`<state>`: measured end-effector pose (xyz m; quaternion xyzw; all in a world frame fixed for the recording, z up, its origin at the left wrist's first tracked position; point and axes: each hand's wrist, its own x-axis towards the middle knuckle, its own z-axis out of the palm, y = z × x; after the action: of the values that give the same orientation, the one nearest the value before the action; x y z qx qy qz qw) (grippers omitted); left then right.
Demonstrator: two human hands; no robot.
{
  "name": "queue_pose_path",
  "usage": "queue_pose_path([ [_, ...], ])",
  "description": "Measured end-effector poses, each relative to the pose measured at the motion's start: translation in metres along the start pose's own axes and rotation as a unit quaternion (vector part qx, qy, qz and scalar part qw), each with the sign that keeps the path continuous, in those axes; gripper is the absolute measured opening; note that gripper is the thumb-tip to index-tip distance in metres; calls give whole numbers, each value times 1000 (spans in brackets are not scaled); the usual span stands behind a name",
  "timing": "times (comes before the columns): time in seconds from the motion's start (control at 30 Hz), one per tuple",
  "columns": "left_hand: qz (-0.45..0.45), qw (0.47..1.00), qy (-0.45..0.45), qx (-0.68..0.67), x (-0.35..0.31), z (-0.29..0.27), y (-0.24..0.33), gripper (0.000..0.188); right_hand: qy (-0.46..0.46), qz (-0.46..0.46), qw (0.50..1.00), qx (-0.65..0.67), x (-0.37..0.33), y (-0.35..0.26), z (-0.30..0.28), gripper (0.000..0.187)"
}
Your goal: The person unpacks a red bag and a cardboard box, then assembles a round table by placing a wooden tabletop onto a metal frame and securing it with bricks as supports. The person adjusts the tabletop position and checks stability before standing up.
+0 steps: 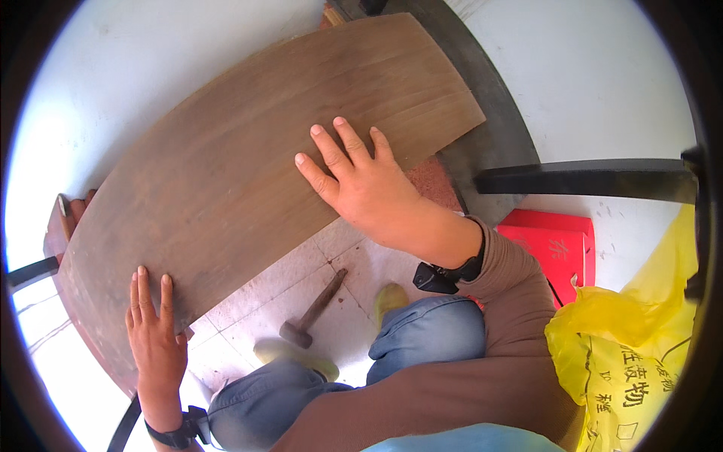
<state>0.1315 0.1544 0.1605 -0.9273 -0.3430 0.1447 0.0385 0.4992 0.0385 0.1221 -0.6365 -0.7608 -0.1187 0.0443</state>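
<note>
A wide brown wooden board [248, 151] lies before me, slanting from the lower left up to the far right. My left hand [154, 331] rests at its near left edge, fingers stretched out on the surface. Further right, my right hand [365, 181] lies across the near edge with its fingers spread flat on the wood. Neither hand grips anything. Below the board, on the tiled floor between my feet, lies a hammer [311, 313] with a wooden handle and a dark head.
A dark curved surface [501, 98] lies under the board's right end, beside a reddish patch [435, 183]. At the right are a black bar [587, 179], a red box [553, 241] and a yellow plastic bag [625, 354]. White walls [595, 75] stand behind.
</note>
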Motion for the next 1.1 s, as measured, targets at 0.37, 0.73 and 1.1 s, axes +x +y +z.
queue_pose_path([
  [0.37,30,999,34,19,-1,10,-4,91,45,23,999,-2,-6,-2,10,58],
  [0.73,39,992,88,-80,-10,18,-10,60,13,29,999,-35,-2,-8,10,47],
  [1.1,192,950,226,-95,-5,36,-12,54,-51,63,995,-60,-23,-4,7,64],
])
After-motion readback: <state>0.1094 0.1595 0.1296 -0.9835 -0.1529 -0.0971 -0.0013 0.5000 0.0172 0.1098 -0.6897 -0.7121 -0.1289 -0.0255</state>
